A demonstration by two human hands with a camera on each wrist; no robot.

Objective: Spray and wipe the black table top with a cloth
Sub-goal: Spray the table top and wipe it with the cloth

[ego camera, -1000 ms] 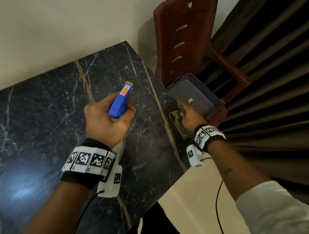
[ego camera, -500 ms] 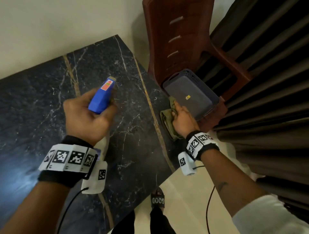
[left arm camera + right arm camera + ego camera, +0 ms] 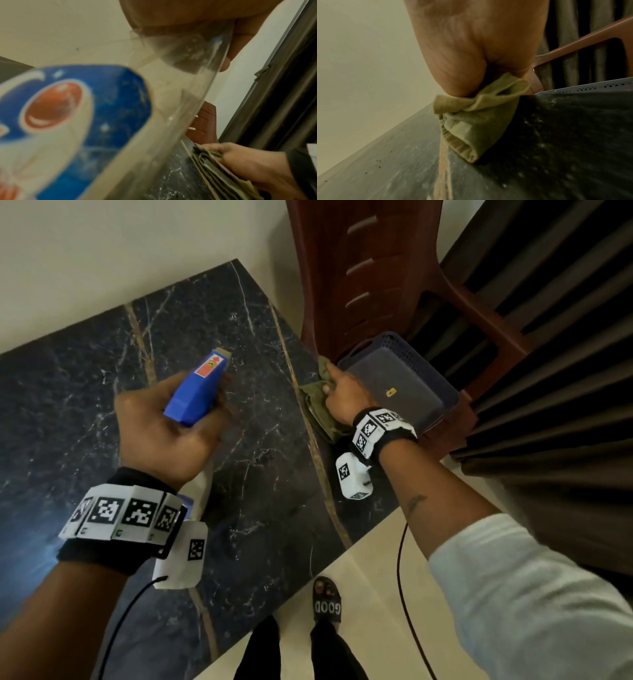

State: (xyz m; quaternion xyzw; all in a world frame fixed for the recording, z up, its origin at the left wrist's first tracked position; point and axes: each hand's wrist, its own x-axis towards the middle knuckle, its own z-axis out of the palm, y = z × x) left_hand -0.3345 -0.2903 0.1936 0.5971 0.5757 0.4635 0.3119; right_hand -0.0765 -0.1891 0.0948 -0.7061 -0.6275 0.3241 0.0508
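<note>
We have the spray bottle point(image 3: 198, 392) up in our left hand point(image 3: 164, 426), fingers wrapped round its neck, blue head aimed out over the black table top point(image 3: 68, 392) ahead of the knuckles. Over on the other side our right hand point(image 3: 344, 397) clamps a bunched green cloth point(image 3: 317, 405) down onto the marble, right at the table's edge — thumb and fingers closed on the folds, the wad touching the surface beneath the palm, as the right wrist view shows.

How far along are we? Early, by our reckoning. We cannot make out any mist or wet streak on the stone between the hands, so whether a squirt has landed is beyond us; the specks near the cloth in the wrist view could be droplets or just marble flecks. Most of the top stretches away past the left hand, and the wiping there looks ahead of us: spray the middle, then sweep the cloth across from the edge.

Now the writing — the sandal point(image 3: 327, 601) below our right forearm reads "GOOD" in white capitals. The bottle's blue head carries a small red sticker, its print too small to read. The left wrist view fills with the bottle's label, blue with a red oval and white stars, blurred, no brand legible. Just beyond the right hand sits a purple basket point(image 3: 428, 371) on a brown chair point(image 3: 346, 285), with a tiny yellow tag we cannot read
</note>
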